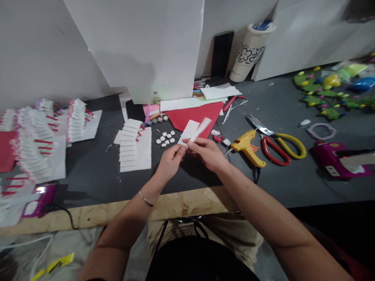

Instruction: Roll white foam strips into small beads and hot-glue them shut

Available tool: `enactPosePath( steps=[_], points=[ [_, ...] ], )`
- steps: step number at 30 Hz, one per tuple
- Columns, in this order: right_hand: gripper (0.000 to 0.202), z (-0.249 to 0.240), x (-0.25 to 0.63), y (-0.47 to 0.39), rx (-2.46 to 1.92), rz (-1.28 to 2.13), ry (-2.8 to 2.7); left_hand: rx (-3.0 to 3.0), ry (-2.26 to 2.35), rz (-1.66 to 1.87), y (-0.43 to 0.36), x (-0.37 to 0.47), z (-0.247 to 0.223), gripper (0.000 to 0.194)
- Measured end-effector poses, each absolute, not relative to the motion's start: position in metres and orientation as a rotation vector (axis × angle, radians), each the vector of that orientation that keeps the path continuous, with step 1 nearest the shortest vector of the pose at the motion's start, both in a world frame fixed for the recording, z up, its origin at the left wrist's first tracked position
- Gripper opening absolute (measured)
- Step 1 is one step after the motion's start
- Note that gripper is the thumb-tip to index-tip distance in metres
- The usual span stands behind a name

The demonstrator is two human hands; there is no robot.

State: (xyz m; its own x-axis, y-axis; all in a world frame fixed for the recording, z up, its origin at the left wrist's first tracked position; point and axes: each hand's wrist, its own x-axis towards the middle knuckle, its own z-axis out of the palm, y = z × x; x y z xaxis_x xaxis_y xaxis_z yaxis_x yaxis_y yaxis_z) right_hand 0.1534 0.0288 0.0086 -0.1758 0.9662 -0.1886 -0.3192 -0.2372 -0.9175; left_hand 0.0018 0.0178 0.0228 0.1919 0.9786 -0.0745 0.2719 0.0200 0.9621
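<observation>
Both my hands are together over the front middle of the dark table. My left hand (172,158) pinches the lower end of a white paper piece (190,130). Pressed close beside it, my right hand (206,152) grips a narrow white strip (202,127), blurred at its upper end. Red sheet (202,111) lies just behind the papers. Left of my hands are several small white discs (165,138) and a fanned row of white folded pieces (128,150) on a white card (145,152). The fingertips under the papers are partly hidden.
At right lie a yellow glue gun (247,148), scissors (278,142) with red and yellow handles, and a purple device (336,158). A tumbler (249,52) and phone (222,54) stand behind. More white fans (38,144) fill the left. A wooden edge (187,201) runs along the front.
</observation>
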Motion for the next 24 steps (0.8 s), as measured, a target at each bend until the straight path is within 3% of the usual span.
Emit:
enactPosePath(
  steps=[9,16,21,24],
  points=[
    [0.038,0.010,0.165,0.037,-1.062,1.482,-0.846,1.504,1.167,0.507,0.025,-0.018,0.035,0.024],
    [0.036,0.016,0.159,0.024,-1.142,1.419,-1.483,1.480,1.241,0.849,0.031,-0.010,0.041,0.027],
    [0.034,0.017,0.159,0.022,-1.177,1.352,-1.559,1.169,1.231,1.021,0.030,-0.001,0.033,0.017],
    [0.030,0.016,0.162,0.023,-1.195,1.355,-1.540,0.942,1.181,1.049,0.032,-0.005,0.030,0.021]
  ],
)
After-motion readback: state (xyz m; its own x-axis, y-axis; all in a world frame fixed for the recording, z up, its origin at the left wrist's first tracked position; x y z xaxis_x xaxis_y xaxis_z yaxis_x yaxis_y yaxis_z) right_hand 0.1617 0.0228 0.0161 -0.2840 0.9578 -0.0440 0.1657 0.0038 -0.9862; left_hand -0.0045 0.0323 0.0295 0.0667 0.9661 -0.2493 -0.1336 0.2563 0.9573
